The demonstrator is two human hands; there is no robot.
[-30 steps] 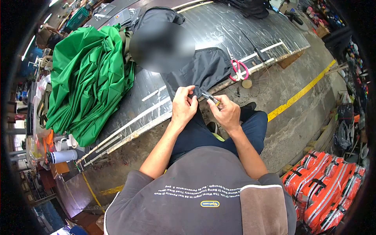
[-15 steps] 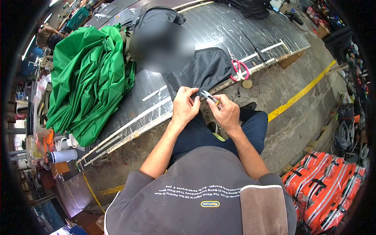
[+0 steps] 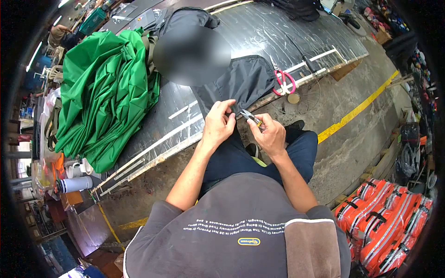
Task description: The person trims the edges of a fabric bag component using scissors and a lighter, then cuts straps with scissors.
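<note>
Black fabric (image 3: 245,81) lies over the table's front edge and hangs down toward my lap. My left hand (image 3: 219,124) pinches its near edge between thumb and fingers. Small thread snips (image 3: 252,118) with metal blades are in my right hand (image 3: 270,135), its fingers closed around them. The blades point up and left, close to the fabric edge beside my left fingertips. Whether the blades touch the cloth is too small to tell. Scissors with pink handles (image 3: 284,83) rest on the table edge to the right of the fabric.
A large heap of green fabric (image 3: 109,92) covers the left of the dark table (image 3: 174,127). A round blurred patch hides part of the table. Orange bags (image 3: 384,222) are stacked at lower right. A white cylinder (image 3: 76,184) is at left. A person (image 3: 59,35) is at far upper left.
The snips have shifted slightly in my right hand, and their blades look more apart than a second ago. My left hand keeps its pinch, with small finger movements. The person at upper left has shifted.
</note>
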